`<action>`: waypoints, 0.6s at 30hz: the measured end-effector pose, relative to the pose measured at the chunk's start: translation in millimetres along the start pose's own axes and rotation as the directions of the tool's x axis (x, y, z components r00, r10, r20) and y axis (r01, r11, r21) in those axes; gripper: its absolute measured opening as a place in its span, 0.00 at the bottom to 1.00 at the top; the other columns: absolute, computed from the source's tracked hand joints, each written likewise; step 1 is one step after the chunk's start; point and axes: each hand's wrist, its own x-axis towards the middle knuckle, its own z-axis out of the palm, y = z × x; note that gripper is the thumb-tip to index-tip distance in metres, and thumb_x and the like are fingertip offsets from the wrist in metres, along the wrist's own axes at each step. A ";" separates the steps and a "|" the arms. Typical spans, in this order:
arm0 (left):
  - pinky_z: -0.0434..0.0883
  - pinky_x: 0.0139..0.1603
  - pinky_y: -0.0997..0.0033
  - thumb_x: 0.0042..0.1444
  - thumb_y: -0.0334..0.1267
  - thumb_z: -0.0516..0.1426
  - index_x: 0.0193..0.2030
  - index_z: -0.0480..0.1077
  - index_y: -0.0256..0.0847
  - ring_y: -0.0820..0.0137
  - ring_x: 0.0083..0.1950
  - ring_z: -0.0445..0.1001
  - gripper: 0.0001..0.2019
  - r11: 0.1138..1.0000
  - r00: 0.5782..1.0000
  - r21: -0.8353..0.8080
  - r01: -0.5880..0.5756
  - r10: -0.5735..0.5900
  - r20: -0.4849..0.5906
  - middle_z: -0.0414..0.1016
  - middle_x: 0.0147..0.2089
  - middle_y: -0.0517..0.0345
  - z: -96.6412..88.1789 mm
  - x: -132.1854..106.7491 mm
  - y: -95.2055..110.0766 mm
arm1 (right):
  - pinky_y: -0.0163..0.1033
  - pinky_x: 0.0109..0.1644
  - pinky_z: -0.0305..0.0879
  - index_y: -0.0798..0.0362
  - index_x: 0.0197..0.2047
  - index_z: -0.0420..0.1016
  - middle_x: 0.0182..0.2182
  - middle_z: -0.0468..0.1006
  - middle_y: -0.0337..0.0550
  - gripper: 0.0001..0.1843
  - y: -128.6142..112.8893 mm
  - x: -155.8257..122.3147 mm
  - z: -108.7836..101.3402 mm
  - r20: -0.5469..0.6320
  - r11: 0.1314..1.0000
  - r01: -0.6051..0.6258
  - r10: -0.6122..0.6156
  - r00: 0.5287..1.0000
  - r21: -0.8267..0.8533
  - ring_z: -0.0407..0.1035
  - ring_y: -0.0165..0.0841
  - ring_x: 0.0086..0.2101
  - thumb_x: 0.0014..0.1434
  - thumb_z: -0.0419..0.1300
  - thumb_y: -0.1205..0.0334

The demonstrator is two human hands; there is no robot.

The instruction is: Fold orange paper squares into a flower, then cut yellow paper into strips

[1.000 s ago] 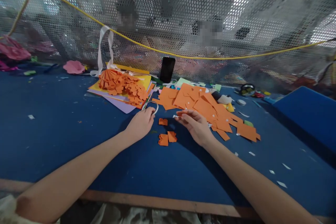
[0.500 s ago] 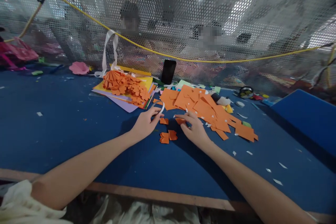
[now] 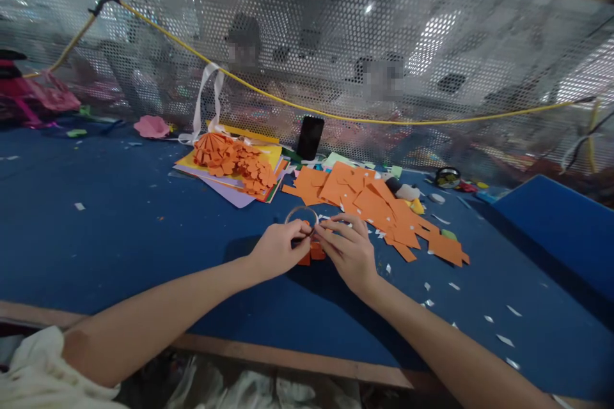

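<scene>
My left hand (image 3: 277, 250) holds a thin roll of clear tape (image 3: 301, 216) upright above the blue table (image 3: 119, 230). My right hand (image 3: 349, 250) meets it, thumb and forefinger pinching at the roll's edge. Small orange paper pieces (image 3: 311, 254) lie under and between the two hands, mostly hidden. A spread of cut orange paper squares (image 3: 378, 201) lies just beyond my right hand.
A stack of coloured sheets (image 3: 230, 176) bears folded orange paper flowers (image 3: 235, 156). A black phone (image 3: 309, 137) leans on the perforated screen (image 3: 336, 45). A tape roll (image 3: 448, 177) lies at the far right, a pink flower (image 3: 151, 126) at the far left. White scraps dot the table; people sit behind the screen.
My left hand lifted the tape roll and brought it toward the centre. My right hand left the orange pieces and came in to pinch at the roll. The view shifted down slightly.
</scene>
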 end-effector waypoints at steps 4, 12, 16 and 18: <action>0.73 0.39 0.72 0.59 0.30 0.55 0.40 0.74 0.40 0.65 0.38 0.83 0.07 1.000 1.000 0.012 0.025 -0.025 -0.018 0.83 0.38 0.56 1.1 -0.8 1.3 | 0.52 0.47 0.65 0.43 0.41 0.82 0.34 0.85 0.39 0.07 -4.2 2.0 -2.1 -0.036 1.000 0.002 -0.002 0.999 -0.015 0.71 0.42 0.42 0.63 0.65 0.65; 0.71 0.33 0.75 0.56 0.31 0.57 0.31 0.76 0.39 0.69 0.32 0.79 0.07 0.995 0.995 -0.010 0.101 -0.101 -0.024 0.81 0.30 0.60 -7.0 7.5 4.5 | 0.50 0.53 0.63 0.43 0.43 0.79 0.37 0.85 0.38 0.13 -2.8 1.7 -6.5 0.080 0.977 0.168 -0.159 0.984 -0.132 0.74 0.40 0.43 0.62 0.61 0.72; 0.70 0.29 0.77 0.55 0.30 0.57 0.31 0.78 0.38 0.70 0.30 0.79 0.08 0.989 0.991 -0.057 0.133 -0.134 -0.010 0.82 0.29 0.60 -6.0 9.7 8.6 | 0.48 0.54 0.64 0.43 0.44 0.79 0.37 0.86 0.38 0.15 0.6 4.7 -6.6 0.107 0.957 0.242 -0.227 0.968 -0.159 0.75 0.37 0.41 0.63 0.59 0.73; 0.70 0.28 0.77 0.55 0.32 0.57 0.31 0.78 0.38 0.70 0.30 0.79 0.08 0.985 0.988 -0.076 0.154 -0.156 -0.011 0.82 0.29 0.59 -4.8 10.8 8.7 | 0.47 0.53 0.65 0.44 0.44 0.79 0.37 0.86 0.38 0.15 2.5 6.2 -5.6 0.092 0.956 0.253 -0.241 0.966 -0.147 0.75 0.37 0.41 0.63 0.58 0.74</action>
